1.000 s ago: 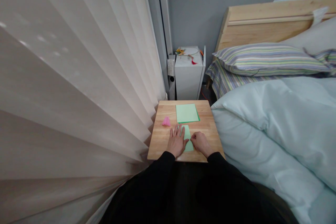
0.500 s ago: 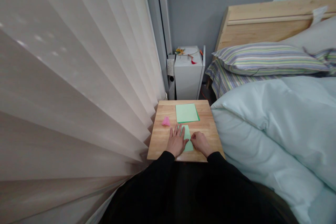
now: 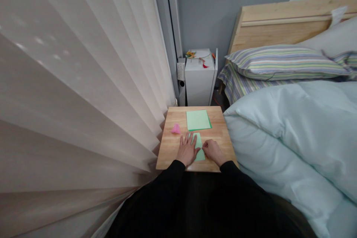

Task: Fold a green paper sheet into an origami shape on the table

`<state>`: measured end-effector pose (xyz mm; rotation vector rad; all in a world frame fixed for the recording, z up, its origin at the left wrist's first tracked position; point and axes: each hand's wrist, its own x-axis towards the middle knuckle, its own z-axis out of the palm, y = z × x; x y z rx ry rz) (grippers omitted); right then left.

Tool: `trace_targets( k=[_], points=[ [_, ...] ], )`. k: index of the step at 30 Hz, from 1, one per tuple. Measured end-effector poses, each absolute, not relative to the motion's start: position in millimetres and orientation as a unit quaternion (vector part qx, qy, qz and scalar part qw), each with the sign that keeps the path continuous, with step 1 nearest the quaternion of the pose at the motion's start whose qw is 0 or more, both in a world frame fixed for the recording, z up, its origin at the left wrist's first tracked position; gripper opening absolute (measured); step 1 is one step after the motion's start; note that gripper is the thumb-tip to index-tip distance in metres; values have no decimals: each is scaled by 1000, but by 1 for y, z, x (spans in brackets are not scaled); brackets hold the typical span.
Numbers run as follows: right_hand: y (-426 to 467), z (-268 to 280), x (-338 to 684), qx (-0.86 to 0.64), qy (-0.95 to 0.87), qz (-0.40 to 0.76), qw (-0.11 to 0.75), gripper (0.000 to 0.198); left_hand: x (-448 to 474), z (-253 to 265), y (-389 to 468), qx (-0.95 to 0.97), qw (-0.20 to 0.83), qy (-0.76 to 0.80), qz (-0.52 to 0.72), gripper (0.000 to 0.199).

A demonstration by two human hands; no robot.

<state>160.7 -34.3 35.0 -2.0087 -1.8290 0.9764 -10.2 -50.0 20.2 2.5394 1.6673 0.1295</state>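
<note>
A light green sheet of paper point(image 3: 199, 145), narrow as if folded, lies on the small wooden table point(image 3: 167, 156). My left hand point(image 3: 187, 150) rests flat over its left part, fingers spread, hiding that side. At the paper's right edge, my right hand point(image 3: 213, 149) is closed, with thumb and forefinger pinched on the edge. Just beyond the hands lies a stack of green square paper point(image 3: 198, 119), pale on top with a darker green edge. A small folded pink paper piece point(image 3: 176, 129) sits left of the stack.
Pleated curtains point(image 3: 97, 93) hang close along the table's left side. On the right, a bed with a pale blue duvet point(image 3: 279, 130) and striped pillow point(image 3: 284, 62) comes up to the table. Behind stands a white cabinet point(image 3: 199, 85) with small items on top.
</note>
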Motion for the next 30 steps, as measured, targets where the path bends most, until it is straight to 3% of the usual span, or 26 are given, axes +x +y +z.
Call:
trace_targets(
  k=[13,30],
  points=[
    [-32,34,169,-695,-617,330,164,11,-10,18,-49,833,61,549,46,65],
    [-30,29,167,-702,-626,309,143,7,-8,22,-49,828,67,555,36,61]
  ],
)
